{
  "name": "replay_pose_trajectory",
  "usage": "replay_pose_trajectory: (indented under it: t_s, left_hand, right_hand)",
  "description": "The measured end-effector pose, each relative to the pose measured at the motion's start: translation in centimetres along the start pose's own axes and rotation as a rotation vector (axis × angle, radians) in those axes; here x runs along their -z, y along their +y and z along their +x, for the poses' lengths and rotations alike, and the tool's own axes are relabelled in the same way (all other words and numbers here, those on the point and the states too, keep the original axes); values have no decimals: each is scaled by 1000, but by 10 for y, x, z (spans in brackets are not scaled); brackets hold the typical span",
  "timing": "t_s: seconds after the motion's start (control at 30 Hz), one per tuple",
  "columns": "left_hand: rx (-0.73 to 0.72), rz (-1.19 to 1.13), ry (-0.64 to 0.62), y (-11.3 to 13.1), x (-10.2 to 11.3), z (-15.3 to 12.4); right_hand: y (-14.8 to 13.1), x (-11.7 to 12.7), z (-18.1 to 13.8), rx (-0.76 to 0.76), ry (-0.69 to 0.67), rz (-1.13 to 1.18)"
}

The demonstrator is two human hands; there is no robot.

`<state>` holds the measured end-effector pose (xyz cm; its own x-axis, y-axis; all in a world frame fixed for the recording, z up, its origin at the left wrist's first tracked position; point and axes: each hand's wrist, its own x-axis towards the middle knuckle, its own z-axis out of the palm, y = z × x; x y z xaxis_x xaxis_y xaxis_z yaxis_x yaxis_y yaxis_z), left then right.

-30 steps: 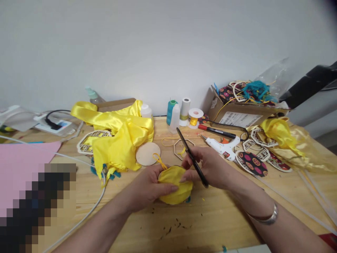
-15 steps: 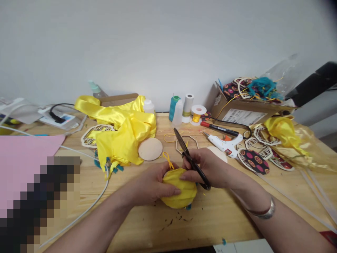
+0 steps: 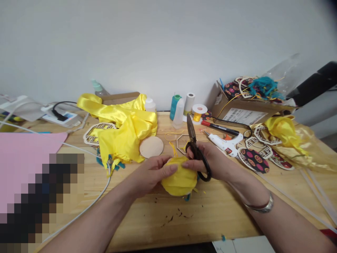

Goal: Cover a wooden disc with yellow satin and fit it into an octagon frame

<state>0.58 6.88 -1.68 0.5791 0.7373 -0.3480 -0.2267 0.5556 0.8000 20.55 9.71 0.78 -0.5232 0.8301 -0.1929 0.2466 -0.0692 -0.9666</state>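
Note:
A round disc covered in yellow fabric [image 3: 179, 181] is held between both hands above the wooden table. My left hand [image 3: 155, 172] is closed on its left edge, thumb pressed on the yellow face. My right hand [image 3: 207, 158] is closed round black scissors [image 3: 193, 135], whose blades point up and away; its thumb rests on the disc's upper right. A yellow cord [image 3: 173, 149] sticks up behind the top of the disc, and bits of teal thread show beneath its lower right edge. The left fingers behind the disc are hidden.
Crumpled yellow satin [image 3: 126, 128] and a round wooden disc [image 3: 151, 147] lie to the left. At the right are a white glue gun [image 3: 223, 142], a marker [image 3: 221, 128], patterned pieces [image 3: 252, 160] and a cardboard box [image 3: 244, 110]. Thread spools [image 3: 199, 109] stand behind.
Both hands have raised the yellow disc slightly, away from me. The scissors have swung more upright, blades moving right. My left thumb has shifted higher on the disc.

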Motion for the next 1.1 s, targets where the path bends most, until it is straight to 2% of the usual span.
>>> replay_pose_trajectory:
  t_s: [0.1, 0.17, 0.3, 0.43, 0.7, 1.1]
  left_hand:
    - [-30, -150, 112, 1, 1, 3]
    - [-51, -214, 123, 0, 0, 5]
    - [-111, -184, 74, -5, -3, 6]
    - [-151, -149, 144, -10, -7, 7]
    - [-168, -138, 170, -14, -6, 9]
    - [-176, -131, 208, -8, -9, 7]
  right_hand:
    - [-1, 2, 2, 19, 77, 56]
    - [0, 1, 3, 29, 156, 71]
    - [3, -3, 5, 22, 290, 107]
    - [6, -10, 8, 57, 353, 94]
    - [9, -16, 8, 111, 331, 97]
    - [8, -10, 10, 41, 339, 135]
